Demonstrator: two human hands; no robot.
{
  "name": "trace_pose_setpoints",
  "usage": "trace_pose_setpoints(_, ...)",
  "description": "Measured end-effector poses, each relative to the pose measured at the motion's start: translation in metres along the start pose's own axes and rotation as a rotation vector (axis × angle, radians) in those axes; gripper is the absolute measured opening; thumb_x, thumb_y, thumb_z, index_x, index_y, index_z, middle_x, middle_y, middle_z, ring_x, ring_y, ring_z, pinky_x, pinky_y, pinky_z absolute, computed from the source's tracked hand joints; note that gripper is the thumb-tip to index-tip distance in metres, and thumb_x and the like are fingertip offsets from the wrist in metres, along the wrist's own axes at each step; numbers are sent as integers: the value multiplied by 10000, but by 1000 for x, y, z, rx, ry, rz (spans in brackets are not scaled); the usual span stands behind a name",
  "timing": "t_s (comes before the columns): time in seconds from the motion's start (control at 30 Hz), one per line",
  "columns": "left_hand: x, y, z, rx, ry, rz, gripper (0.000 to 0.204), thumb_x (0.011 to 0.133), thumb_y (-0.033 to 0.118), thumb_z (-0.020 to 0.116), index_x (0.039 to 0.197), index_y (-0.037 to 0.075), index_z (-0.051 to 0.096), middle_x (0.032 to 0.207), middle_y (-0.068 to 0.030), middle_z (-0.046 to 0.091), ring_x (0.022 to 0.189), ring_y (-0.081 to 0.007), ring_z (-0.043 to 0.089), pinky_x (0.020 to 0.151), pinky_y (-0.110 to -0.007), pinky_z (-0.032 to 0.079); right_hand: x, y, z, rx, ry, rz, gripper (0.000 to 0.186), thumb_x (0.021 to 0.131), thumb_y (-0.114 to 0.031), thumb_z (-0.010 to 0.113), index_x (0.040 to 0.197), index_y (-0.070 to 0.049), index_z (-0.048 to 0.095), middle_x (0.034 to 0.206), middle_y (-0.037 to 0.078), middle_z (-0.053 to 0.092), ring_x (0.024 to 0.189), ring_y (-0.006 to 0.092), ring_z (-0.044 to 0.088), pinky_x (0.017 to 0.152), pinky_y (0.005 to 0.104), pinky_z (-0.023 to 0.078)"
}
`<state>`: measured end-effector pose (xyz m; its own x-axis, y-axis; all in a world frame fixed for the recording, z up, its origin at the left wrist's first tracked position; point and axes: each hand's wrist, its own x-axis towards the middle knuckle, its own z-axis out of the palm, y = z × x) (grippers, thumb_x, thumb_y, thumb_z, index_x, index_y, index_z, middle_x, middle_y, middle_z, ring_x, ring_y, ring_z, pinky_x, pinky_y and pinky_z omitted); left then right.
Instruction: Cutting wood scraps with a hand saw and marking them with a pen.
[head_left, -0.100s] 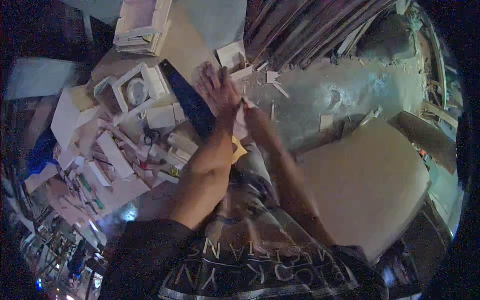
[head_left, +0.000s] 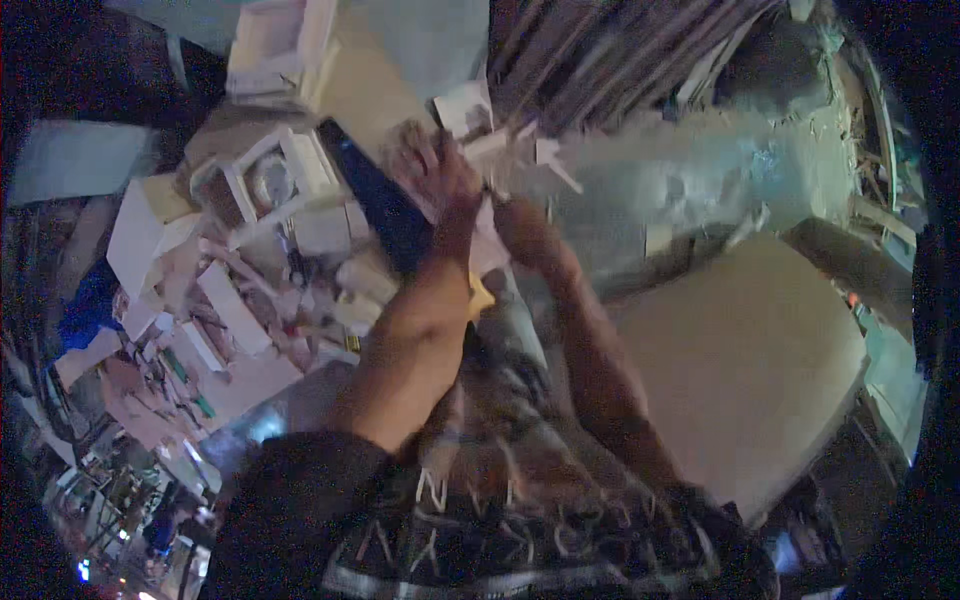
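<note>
My left hand (head_left: 437,172) reaches forward over a pale wooden piece, its fingers stretched out and apart, blurred by motion. Close beside it on the right is my right hand (head_left: 525,232), curled into a fist; what it grips, if anything, is hidden. Between my wrists shows a pale flat piece (head_left: 487,245). Below that, against my left forearm, sits a small yellow piece (head_left: 481,298). A long, dark blue tapered strip (head_left: 372,190) slants along the left of my left hand; its kind is unclear. Just beyond my fingers lies a pale wooden block (head_left: 464,108).
Pale wooden frames (head_left: 280,180) and offcuts crowd the left, with hand tools among them. Another box-like wooden frame (head_left: 280,45) stands at the far left. Dark long boards (head_left: 590,60) are stacked at the far right. A large brown panel (head_left: 730,370) lies right of my arm.
My right hand has moved slightly right and nearer to me, widening the gap to my left hand. The whole view has shifted a little and is more blurred.
</note>
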<state>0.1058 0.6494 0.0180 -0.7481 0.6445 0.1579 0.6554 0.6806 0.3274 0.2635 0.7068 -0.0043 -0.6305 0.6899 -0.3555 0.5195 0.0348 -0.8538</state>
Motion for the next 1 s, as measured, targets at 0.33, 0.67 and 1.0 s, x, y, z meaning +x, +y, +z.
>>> trace_pose_setpoints(0.33,1,-18,22,-44,72,20,433,795,268,560,1209,141,557,1486,-200,242,1386,-432,158,1072,-655,81,-21,-104,20,786,-89,785,288,924,-370,514,850,-91,522,623,10,488,465,159,456,411,322,358)
trace_pose_setpoints(0.67,-1,-33,13,128,70,-22,544,824,287,549,1344,181,432,1485,-89,250,1401,-335,165,1085,-614,131,-71,-109,-84,270,-27,314,436,923,-501,501,887,-70,562,611,6,468,493,122,454,455,286,401)
trace_pose_setpoints(1.0,7,-7,-2,58,98,-50,393,837,247,547,1215,143,542,1452,-132,324,1362,-363,244,1079,-620,115,-64,-78,-15,805,-99,662,359,959,-399,478,939,-50,560,627,17,510,454,123,464,399,284,398)
